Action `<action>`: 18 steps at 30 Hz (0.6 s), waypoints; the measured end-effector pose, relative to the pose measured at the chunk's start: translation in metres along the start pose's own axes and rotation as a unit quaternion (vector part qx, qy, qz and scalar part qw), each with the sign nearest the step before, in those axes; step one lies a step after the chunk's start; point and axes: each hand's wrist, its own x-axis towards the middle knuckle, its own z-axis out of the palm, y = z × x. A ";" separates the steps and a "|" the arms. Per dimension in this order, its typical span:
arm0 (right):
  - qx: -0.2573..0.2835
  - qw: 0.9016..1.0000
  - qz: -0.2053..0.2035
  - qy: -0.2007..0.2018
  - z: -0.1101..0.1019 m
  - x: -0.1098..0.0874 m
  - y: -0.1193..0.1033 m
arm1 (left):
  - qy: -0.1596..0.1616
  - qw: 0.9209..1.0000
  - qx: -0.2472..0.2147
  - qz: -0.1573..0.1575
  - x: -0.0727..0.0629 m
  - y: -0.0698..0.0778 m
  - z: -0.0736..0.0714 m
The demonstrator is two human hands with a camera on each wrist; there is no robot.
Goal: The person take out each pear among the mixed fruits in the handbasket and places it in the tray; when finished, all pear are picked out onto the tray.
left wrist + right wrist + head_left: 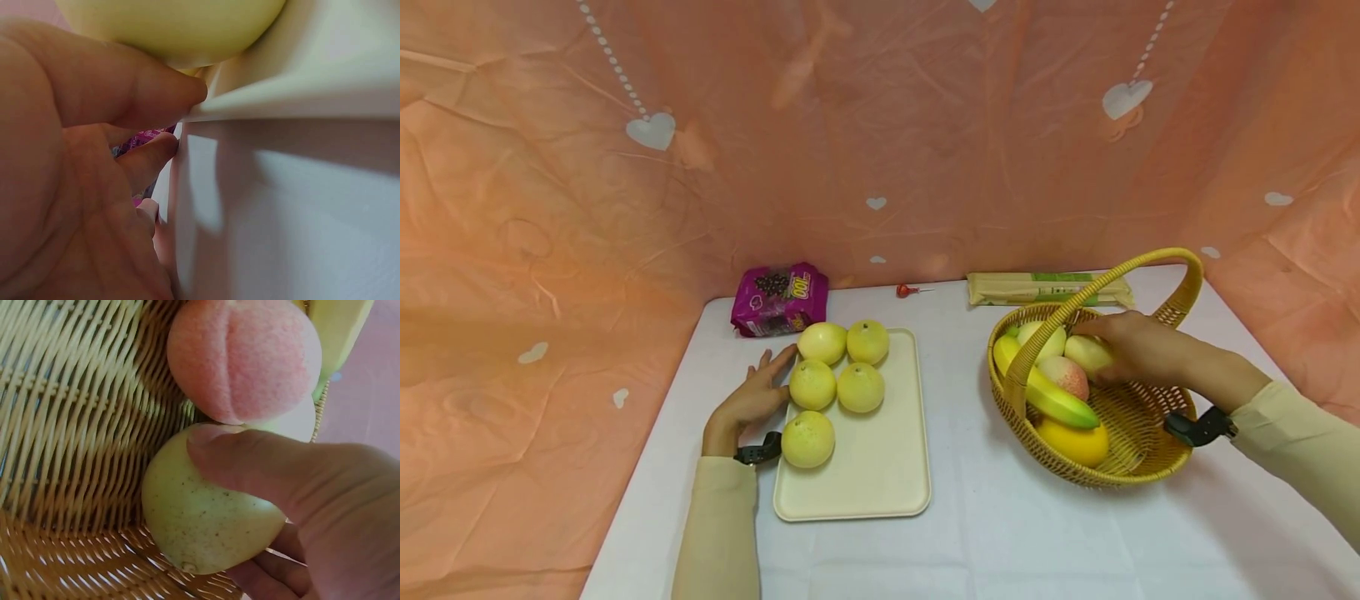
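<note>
My right hand [1138,350] reaches into a wicker basket [1022,429] and grips a speckled yellow-green fruit [212,506], thumb on one side and fingers around the other. Against that fruit lies a pink peach [244,359], with a banana [1060,404], a yellow fruit [1075,443] and other pale fruit around it. On the left, my left hand [756,396] rests at the left edge of a cream tray [887,467], its fingers loosely spread and gripping nothing. Several round yellow fruits [861,387] sit on the tray; one comes close above the left thumb in the left wrist view.
Behind the tray stands a purple package [780,300]. A small red-handled tool [904,291] lies at the back, with a long beige-green packet [1007,288] behind the basket. The basket's tall handle [1101,292] arches over the fruit. An orange curtain [880,150] hangs along the table's back.
</note>
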 end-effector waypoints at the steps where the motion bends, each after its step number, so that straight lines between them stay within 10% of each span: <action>1: -0.004 1.000 0.001 0.003 0.000 -0.001 -0.001 | -0.001 1.000 0.000 0.002 0.000 0.000 0.000; 10: -0.047 0.997 0.015 0.063 -0.005 -0.018 -0.014 | -0.004 1.000 0.005 0.005 -0.001 0.001 0.000; 18: 0.043 0.988 0.050 0.142 -0.012 -0.049 -0.022 | -0.004 1.000 -0.003 -0.002 0.000 0.001 -0.001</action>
